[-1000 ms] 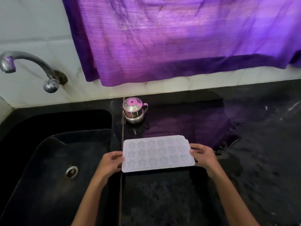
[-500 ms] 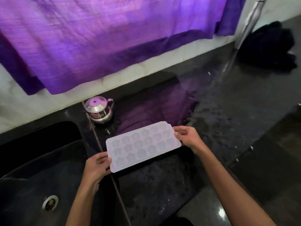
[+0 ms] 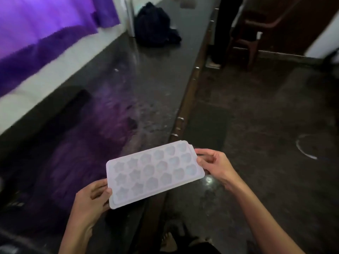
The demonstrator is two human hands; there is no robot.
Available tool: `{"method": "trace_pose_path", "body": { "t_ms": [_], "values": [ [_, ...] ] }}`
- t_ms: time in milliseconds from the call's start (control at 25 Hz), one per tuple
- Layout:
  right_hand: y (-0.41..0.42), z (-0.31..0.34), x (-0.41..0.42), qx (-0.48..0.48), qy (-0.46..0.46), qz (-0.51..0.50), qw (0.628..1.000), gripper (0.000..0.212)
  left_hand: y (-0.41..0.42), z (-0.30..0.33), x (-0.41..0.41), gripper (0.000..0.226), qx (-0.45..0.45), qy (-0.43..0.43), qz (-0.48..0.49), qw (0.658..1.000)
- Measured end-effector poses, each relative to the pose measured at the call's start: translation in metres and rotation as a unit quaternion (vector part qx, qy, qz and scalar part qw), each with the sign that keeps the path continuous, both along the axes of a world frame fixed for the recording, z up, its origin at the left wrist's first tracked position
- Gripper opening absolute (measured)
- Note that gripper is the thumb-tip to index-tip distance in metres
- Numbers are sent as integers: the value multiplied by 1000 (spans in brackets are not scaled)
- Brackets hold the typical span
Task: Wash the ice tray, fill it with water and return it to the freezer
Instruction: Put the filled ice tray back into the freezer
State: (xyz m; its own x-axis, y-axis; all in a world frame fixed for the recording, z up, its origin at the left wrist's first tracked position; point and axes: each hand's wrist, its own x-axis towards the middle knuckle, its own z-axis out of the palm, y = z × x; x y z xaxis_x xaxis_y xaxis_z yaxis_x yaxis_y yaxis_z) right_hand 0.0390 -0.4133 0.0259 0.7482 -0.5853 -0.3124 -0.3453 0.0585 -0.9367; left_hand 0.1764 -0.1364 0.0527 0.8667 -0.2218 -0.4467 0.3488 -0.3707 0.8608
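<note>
A pale translucent ice tray with several star- and flower-shaped cells is held level over the front edge of the black counter. My left hand grips its near-left short end, thumb on top. My right hand pinches the far-right short end. The tray reaches past the counter edge, over the dark floor. Whether the cells hold water cannot be told. Neither the sink nor the freezer is in view.
A purple curtain hangs over the white wall strip at the left. A dark bag lies at the counter's far end. A brown chair stands on the floor beyond. The counter front has metal handles.
The view has swung right, away from the sink, tap and small steel pot. Both hands have carried the tray from above the counter beside the sink out past the counter's front edge.
</note>
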Motion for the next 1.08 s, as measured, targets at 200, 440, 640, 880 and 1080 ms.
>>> {"method": "trace_pose_path", "body": {
  "t_ms": [200, 440, 640, 880, 1080],
  "values": [
    [-35, -5, -118, 27, -7, -174, 984, 23, -102, -3, -26, 22, 24, 16, -161, 987],
    [-57, -13, -252, 23, -21, -382, 924, 26, -247, -11, -92, 26, 60, 17, -356, 932],
    [-56, -20, -344, 12, -21, -531, 847, 25, -354, -19, -173, 27, 80, -16, -490, 868],
    [-41, -26, -435, 16, -22, -673, 739, 25, -443, -21, -281, 23, 73, -31, -657, 750],
    [-29, -24, -498, 25, -38, -766, 641, 27, -500, -10, -384, 19, 47, -43, -762, 644]
  ]
}}
